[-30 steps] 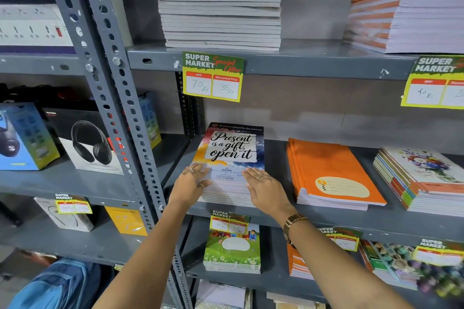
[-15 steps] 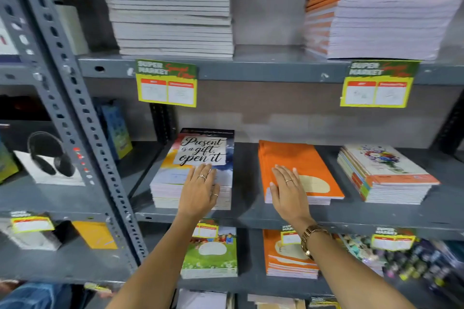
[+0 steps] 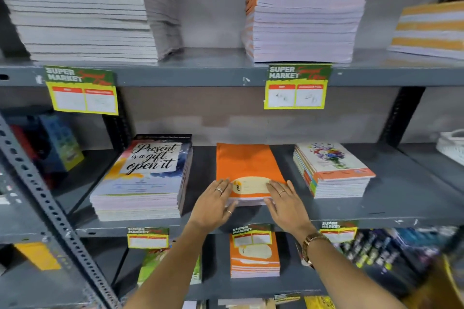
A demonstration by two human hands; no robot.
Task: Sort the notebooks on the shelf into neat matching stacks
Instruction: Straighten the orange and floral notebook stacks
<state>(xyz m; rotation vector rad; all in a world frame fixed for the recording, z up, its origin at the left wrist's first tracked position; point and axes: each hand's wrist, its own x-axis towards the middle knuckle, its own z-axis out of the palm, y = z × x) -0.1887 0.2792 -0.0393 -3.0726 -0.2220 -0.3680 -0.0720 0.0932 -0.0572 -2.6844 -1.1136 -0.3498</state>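
Middle shelf [image 3: 391, 211] carries three notebook stacks: "Present is a gift" stack [image 3: 145, 178] at left, floral-cover stack [image 3: 334, 170] at right, orange notebook stack [image 3: 247, 170] between them. Left hand [image 3: 213, 204] and right hand [image 3: 286, 204] flat, fingers extended, pressing the orange stack's front corners; neither grip closed on anything

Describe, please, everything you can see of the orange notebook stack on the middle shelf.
The orange notebook stack is a low pile of thin, soft-covered books lying flat on the grey middle shelf, between two other stacks and apart from both. The top cover is plain orange with a cream oval label near its front edge. The left hand and right hand press flat against its front corners, fingers on the cover.
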